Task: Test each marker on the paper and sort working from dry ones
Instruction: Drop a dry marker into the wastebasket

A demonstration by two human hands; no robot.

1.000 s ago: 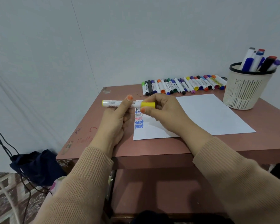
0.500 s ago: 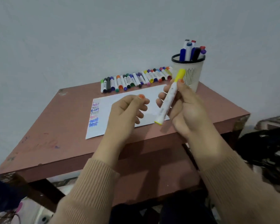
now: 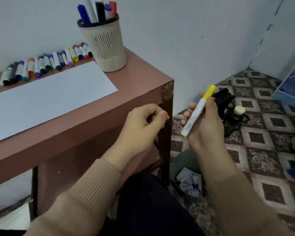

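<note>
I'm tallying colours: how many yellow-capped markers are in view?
2: one yellow-capped marker in the right hand, the other lying in the marker row near the cup. The cup may hide more.

Both arms wear a knitted sweater in warm tan. The left sleeve (image 3: 85, 198) and the right sleeve (image 3: 242, 201) show fine lengthwise ribbing, which is tighter at the cuffs, and both end at the wrists. The left hand (image 3: 141, 126) and the right hand (image 3: 206, 126) are bare. Orange polish covers the nails and is clearest on the left thumb (image 3: 165, 113). Plain dark trousers (image 3: 148, 206), navy or black, cover the lap at the lower edge.
</note>
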